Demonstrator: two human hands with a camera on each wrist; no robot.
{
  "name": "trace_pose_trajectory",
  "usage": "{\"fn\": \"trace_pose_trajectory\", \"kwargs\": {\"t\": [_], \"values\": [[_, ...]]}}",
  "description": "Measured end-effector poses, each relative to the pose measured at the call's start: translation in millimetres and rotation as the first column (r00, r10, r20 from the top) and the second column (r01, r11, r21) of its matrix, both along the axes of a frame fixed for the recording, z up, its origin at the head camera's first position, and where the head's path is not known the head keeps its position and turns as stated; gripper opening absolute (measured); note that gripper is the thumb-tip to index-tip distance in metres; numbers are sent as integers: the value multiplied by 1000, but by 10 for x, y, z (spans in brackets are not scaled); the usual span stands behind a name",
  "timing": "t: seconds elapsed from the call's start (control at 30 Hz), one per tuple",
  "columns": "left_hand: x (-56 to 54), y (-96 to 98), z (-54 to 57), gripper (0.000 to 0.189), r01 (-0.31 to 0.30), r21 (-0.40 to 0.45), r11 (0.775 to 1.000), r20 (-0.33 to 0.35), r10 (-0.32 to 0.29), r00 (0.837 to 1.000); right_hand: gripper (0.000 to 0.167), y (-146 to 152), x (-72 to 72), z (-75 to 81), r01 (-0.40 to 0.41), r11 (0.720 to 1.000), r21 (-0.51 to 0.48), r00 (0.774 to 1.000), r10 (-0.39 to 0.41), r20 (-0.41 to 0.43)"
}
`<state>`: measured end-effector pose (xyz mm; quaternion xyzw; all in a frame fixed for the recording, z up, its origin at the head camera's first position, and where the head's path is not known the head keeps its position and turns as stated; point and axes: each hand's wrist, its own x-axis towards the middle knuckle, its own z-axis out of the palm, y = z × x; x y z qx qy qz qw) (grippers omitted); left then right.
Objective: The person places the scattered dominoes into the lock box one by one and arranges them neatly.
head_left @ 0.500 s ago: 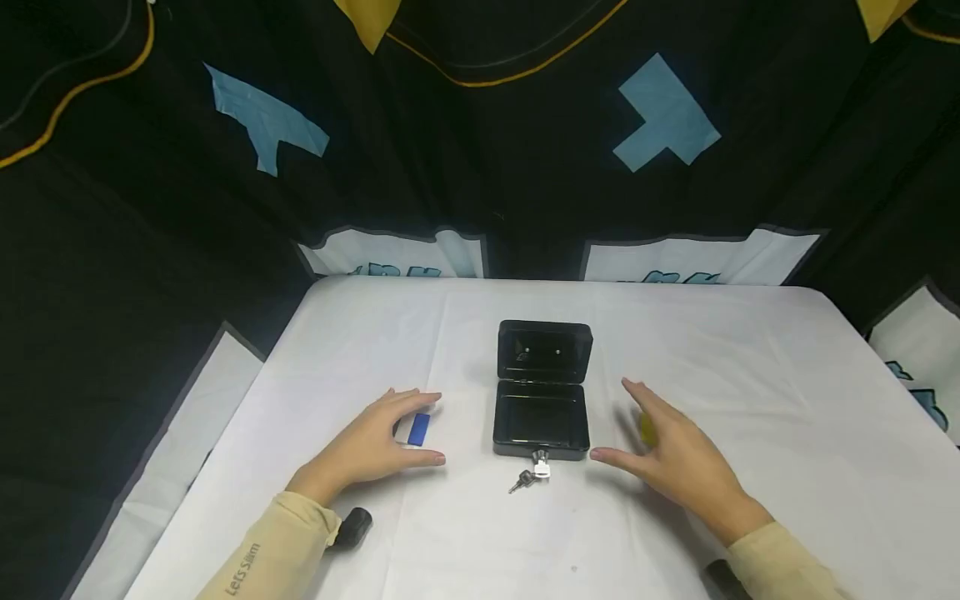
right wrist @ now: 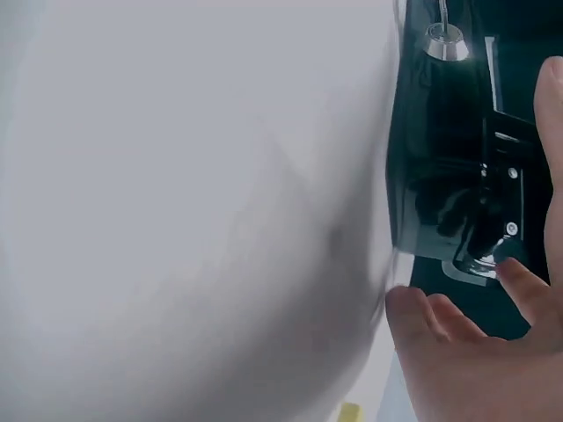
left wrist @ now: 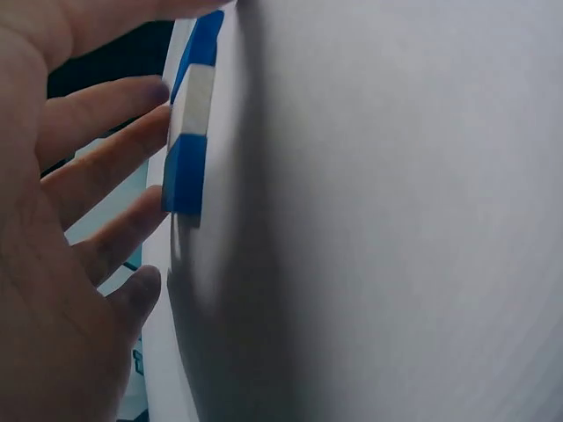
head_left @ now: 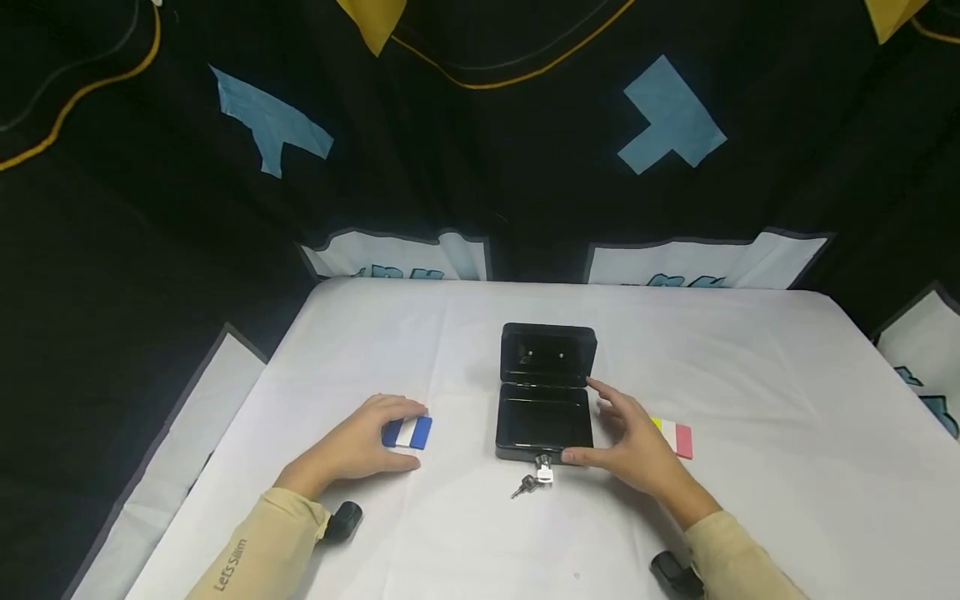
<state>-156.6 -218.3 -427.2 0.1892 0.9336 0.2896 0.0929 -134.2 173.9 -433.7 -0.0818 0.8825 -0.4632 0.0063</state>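
A small black cash box [head_left: 517,455] stands on the white table with its lid [head_left: 547,354] raised and nothing visible inside. Keys [head_left: 527,485] hang from the lock at its front. My right hand [head_left: 637,450] spans the box's right side, thumb at the front corner and index fingertip by the hinge; its fingers are spread in the right wrist view. To the left, my left hand [head_left: 352,450] arches loosely around a blue-and-white striped block [head_left: 407,432] lying flat. The left wrist view shows its fingertips close beside that block [left wrist: 187,167].
Right of the box, partly behind my right hand, lies a yellow, white and pink striped block [head_left: 678,439]. A black curtain [head_left: 480,167] with blue tape patches hangs beyond the table's far edge. Dark wrist cameras [head_left: 343,522] sit under both sleeves.
My right hand has moved left to the box's side, uncovering the yellow, white and pink block. My left hand has shifted slightly left, closer over the blue-and-white block.
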Motion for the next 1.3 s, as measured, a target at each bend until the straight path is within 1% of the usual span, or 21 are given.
{"fn": "trace_pose_trajectory", "kwargs": {"t": [0.13,0.33,0.47,0.57,0.67,0.8,0.9,1.03,1.13,1.2,1.3], "values": [[6,-14,3,63,4,9,1000,9,-4,1000,108,-31,-37,-38,-16,998,-58,998,19,59],[8,-39,4,54,27,4,1000,-25,-27,999,106,-39,-69,-72,-8,998,-68,994,15,108],[-14,-47,5,51,40,0,999,-50,-40,998,105,-37,-84,-91,-6,996,-92,992,17,124],[-36,-39,-2,49,48,2,999,-67,-48,997,107,-30,-96,-103,-4,996,-90,991,16,132],[-52,-19,-19,47,46,2,999,-74,-46,996,108,-30,-103,-108,2,996,-85,990,10,142],[-66,-10,-23,45,33,-8,999,-86,-33,996,108,-57,-108,-107,-1,994,-110,988,18,155],[-74,13,-19,44,33,14,999,-91,-31,995,108,-66,-98,-116,3,993,-114,987,16,161],[-73,95,-6,45,29,80,996,-74,-23,997,109,-50,-74,-125,14,995,-101,984,5,180],[-75,188,38,46,17,128,992,-64,-9,998,110,-39,-71,-122,13,996,-89,983,4,185],[-85,260,76,46,12,153,988,-69,-2,998,110,-43,-79,-119,13,997,-79,984,2,179],[-112,398,134,48,35,182,983,-92,-18,996,111,-55,-99,-119,9,997,-72,984,3,176]]}}
